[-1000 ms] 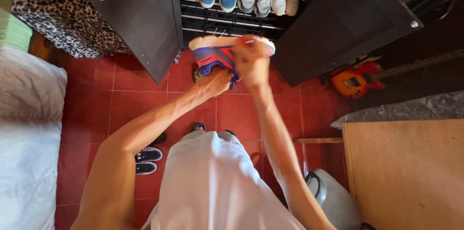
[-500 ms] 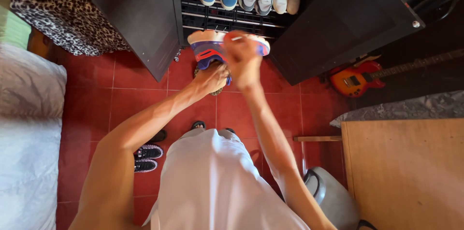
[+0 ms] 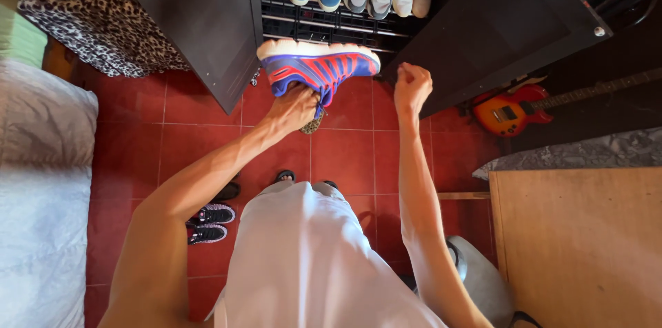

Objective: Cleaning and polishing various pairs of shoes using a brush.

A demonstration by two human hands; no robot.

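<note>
My left hand [image 3: 295, 106] grips the purple-and-red sneaker [image 3: 317, 66] at its collar, held sideways just in front of the shoe rack [image 3: 324, 25]. My right hand [image 3: 412, 87] is fisted, empty, beside the toe. Sneaker looks light, soft upper, stiff sole; the heel is the firmest hold.

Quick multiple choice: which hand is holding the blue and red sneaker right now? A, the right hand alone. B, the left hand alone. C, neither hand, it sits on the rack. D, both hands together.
B: the left hand grips the blue and red sneaker from below, while the right hand is a closed fist apart from it.
</note>
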